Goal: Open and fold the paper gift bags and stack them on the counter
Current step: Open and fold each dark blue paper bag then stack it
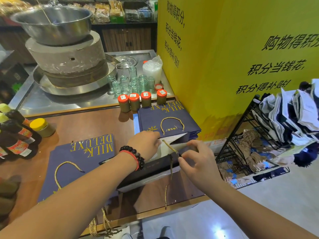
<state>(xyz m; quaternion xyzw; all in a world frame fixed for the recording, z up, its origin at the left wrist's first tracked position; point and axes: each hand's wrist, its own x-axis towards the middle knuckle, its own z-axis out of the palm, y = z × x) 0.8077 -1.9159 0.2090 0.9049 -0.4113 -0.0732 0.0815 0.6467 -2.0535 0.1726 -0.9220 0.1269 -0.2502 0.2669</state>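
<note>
A navy paper gift bag (155,171) with a white inside and gold rope handles lies partly opened on the brown counter (89,125). My left hand (146,144) reaches into its mouth and grips the white inner flap. My right hand (196,159) pinches the bag's navy rim beside the gold handle. A flat stack of navy bags (165,118) printed "MILK DELUXE" lies just behind, against the yellow wall. Another flat pile of the same bags (77,163) lies to the left, under my left forearm.
Several red-lidded jars (134,102) stand behind the far stack, with glass jars (131,83) and a stone mill (69,59) beyond. Sauce bottles (15,135) and a yellow-lidded jar (42,127) stand at the left. A black wire rack (259,140) of bags stands on the floor at right.
</note>
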